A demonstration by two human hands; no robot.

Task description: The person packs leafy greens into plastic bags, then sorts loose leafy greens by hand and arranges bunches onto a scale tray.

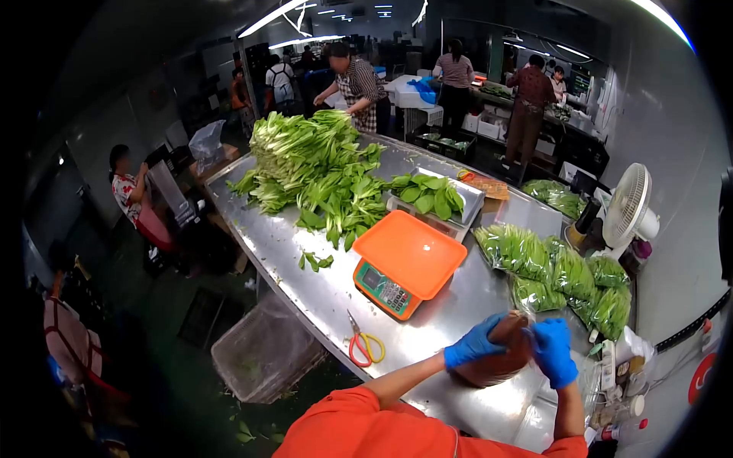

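At the near end of the metal surface (427,340), the left hand (475,343) has its fingers clasped on a shiny brown object (510,357), while the right hand (555,353) is at its right edge, whether gripping I cannot tell. The brown object sits right of the scissors (356,333), nearer than the orange scale (408,252), with bagged greens (573,275) beyond.

We've got a white fan (628,200) by the pale wall (683,137), right side. At the back: a person in checks (363,85), a person in a striped top (456,70), lit ceiling tubes (271,17). Left, we mark a person in a floral top (124,187); lower down, a translucent bin (263,359) on the dark floor (195,389).
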